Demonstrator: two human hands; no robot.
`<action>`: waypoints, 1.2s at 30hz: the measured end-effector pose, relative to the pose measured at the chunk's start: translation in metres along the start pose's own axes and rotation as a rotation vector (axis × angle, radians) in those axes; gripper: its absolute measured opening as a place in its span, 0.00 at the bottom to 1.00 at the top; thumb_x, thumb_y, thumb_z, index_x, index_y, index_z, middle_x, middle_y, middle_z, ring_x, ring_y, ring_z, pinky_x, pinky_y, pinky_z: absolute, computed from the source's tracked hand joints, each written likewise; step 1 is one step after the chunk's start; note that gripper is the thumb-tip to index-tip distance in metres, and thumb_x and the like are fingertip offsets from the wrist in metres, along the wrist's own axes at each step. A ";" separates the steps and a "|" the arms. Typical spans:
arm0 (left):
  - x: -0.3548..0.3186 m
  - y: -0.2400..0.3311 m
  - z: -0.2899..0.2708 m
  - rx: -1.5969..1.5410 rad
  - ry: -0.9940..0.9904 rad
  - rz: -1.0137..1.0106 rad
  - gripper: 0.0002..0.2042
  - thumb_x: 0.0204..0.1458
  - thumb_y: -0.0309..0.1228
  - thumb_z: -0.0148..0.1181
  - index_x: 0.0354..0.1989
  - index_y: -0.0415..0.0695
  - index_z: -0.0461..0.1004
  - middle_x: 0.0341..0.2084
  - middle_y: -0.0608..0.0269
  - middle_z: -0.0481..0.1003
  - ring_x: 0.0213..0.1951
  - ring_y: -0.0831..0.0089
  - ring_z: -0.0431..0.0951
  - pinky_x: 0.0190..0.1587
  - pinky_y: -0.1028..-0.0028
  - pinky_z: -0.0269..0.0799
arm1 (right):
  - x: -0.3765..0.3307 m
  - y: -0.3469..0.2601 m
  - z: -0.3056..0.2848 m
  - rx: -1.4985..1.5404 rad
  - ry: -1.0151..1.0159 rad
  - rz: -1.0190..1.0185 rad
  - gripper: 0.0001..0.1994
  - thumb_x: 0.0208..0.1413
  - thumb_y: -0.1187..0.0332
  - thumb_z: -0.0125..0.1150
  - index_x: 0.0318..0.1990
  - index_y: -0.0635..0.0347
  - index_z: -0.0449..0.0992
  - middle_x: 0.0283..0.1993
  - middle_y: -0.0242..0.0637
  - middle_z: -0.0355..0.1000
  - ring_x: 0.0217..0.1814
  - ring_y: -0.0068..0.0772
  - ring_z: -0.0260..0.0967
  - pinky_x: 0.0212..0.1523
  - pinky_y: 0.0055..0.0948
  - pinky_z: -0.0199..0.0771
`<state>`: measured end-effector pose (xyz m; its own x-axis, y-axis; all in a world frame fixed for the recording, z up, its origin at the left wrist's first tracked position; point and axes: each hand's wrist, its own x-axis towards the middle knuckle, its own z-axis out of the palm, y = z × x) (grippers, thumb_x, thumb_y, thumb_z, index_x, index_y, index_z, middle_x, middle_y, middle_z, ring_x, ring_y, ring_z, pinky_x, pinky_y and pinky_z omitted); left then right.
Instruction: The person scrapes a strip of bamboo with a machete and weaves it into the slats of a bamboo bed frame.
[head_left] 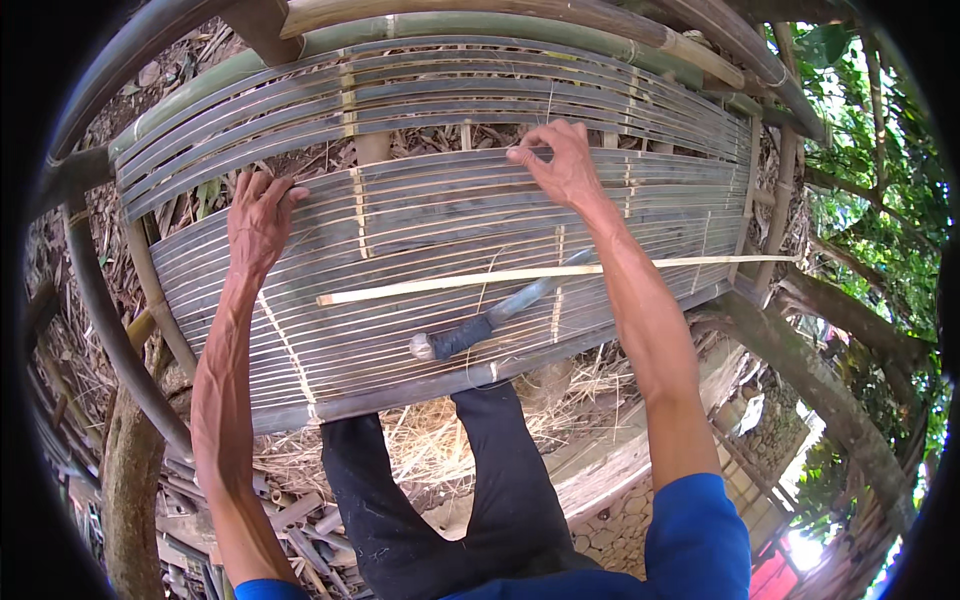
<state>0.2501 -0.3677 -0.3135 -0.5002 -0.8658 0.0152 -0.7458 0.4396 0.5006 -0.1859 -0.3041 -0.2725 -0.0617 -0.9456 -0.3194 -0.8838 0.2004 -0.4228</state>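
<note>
A panel of grey bamboo slats, tied with thin pale strips, lies across a bamboo frame in front of me. My left hand rests flat on the slats at the panel's left, fingers spread toward the gap. My right hand pinches a thin binding strip at the upper edge of the near panel, right of centre. A loose pale bamboo strip lies across the slats. A knife with a dark wrapped handle lies on the panel below it.
A second slat panel sits farther up, with thick green bamboo poles behind it. My dark trouser legs stand below the panel. Dry straw, bamboo scraps and a tree trunk lie beneath and to the right.
</note>
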 end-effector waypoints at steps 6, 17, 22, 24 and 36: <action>-0.006 -0.003 0.009 -0.127 0.006 -0.113 0.11 0.56 0.37 0.67 0.40 0.42 0.82 0.34 0.55 0.76 0.42 0.57 0.74 0.46 0.61 0.70 | -0.004 0.005 0.029 0.115 0.244 -0.052 0.14 0.47 0.53 0.77 0.33 0.52 0.86 0.43 0.37 0.74 0.53 0.41 0.65 0.58 0.41 0.63; -0.002 -0.015 0.027 -0.422 0.046 -0.348 0.16 0.49 0.40 0.70 0.39 0.40 0.82 0.36 0.52 0.78 0.47 0.54 0.75 0.55 0.56 0.66 | 0.015 -0.012 0.003 -0.028 -0.016 0.167 0.15 0.45 0.60 0.78 0.38 0.56 0.86 0.38 0.39 0.79 0.44 0.40 0.75 0.50 0.39 0.73; -0.015 -0.061 -0.044 0.102 0.331 -0.272 0.35 0.51 0.45 0.67 0.66 0.47 0.63 0.59 0.43 0.63 0.61 0.45 0.64 0.62 0.50 0.61 | 0.032 -0.113 0.015 -0.121 0.215 -0.345 0.25 0.53 0.61 0.72 0.57 0.58 0.74 0.57 0.45 0.71 0.59 0.48 0.67 0.59 0.46 0.69; -0.022 -0.088 -0.049 0.212 0.324 -0.324 0.35 0.53 0.47 0.66 0.67 0.47 0.63 0.60 0.42 0.62 0.64 0.45 0.60 0.65 0.50 0.57 | 0.042 -0.127 0.034 -0.106 0.203 -0.368 0.25 0.55 0.59 0.71 0.58 0.58 0.73 0.57 0.46 0.70 0.59 0.49 0.67 0.59 0.46 0.68; -0.081 -0.123 -0.049 0.207 0.312 -0.627 0.36 0.58 0.57 0.58 0.69 0.47 0.61 0.66 0.36 0.56 0.72 0.39 0.50 0.72 0.43 0.41 | 0.048 -0.131 0.066 -0.317 0.068 -0.337 0.26 0.54 0.45 0.68 0.46 0.60 0.75 0.48 0.42 0.71 0.51 0.48 0.68 0.49 0.47 0.68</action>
<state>0.4038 -0.3633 -0.3343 0.1740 -0.9839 0.0412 -0.9342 -0.1517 0.3229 -0.0423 -0.3585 -0.2882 0.2320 -0.9615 -0.1475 -0.9573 -0.1988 -0.2100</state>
